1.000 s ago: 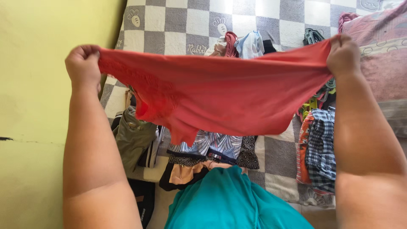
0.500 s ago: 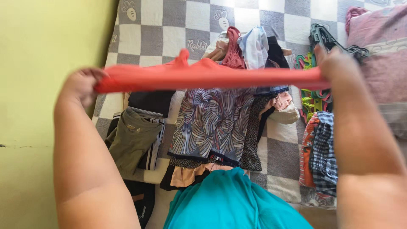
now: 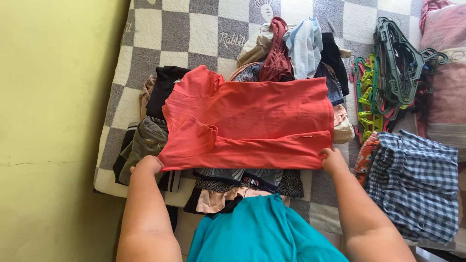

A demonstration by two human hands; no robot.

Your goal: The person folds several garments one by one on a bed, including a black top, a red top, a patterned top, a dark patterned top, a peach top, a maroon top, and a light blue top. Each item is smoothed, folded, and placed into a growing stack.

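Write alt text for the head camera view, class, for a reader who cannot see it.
Two bare hands, left hand and right hand, hold the near corners of a coral-red garment laid flat over a clothes pile on a grey-and-white checked blanket. Plastic hangers and a blue checked shirt lie to the right.

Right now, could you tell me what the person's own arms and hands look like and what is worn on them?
Both arms are bare from the hands up to the frame edge: no sleeves, watch, bracelets or gloves show. The left hand and right hand carry no visible rings. The forearms are broad and rounded. A teal garment covers the person's front between them.
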